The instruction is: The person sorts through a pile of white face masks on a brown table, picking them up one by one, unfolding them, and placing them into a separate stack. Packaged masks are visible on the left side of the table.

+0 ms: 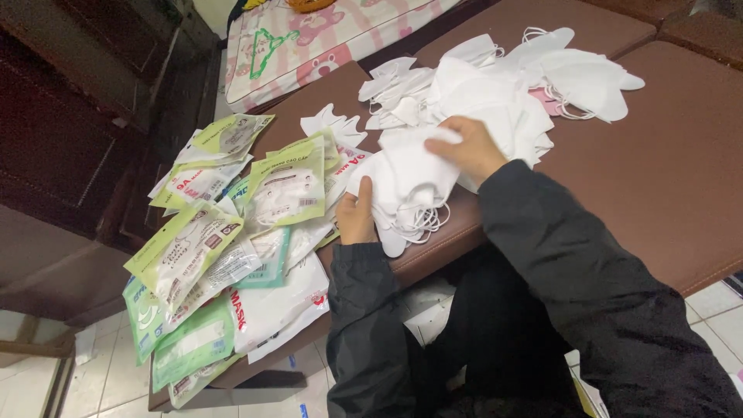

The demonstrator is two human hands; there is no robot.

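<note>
**Mia:** What is in those shiny packets [232,255]?

**Sam:** They are flat bags, green and white and see-through. Each one seems to have a folded white mask inside. They lie spread out past the left hand's fingers, on the side away from the right hand. I cannot count them all. There are more than ten, piled over each other.

**Mia:** What are the hands doing?

**Sam:** The left hand [356,217] is curled around the near edge of a small stack of white masks [406,182]. Its thumb is on top, pinching the stack. The right hand [470,147] lies flat on top of the same stack, fingers pointing at the left hand and pressing the top mask. So both hands are holding the stack between them.

**Mia:** Are there more masks?

**Sam:** Yes, a big loose pile of masks [503,77] sits just beyond the right fingers, on the brown table [665,178]. Too many to count. Both arms wear dark sleeves [573,279].
</note>
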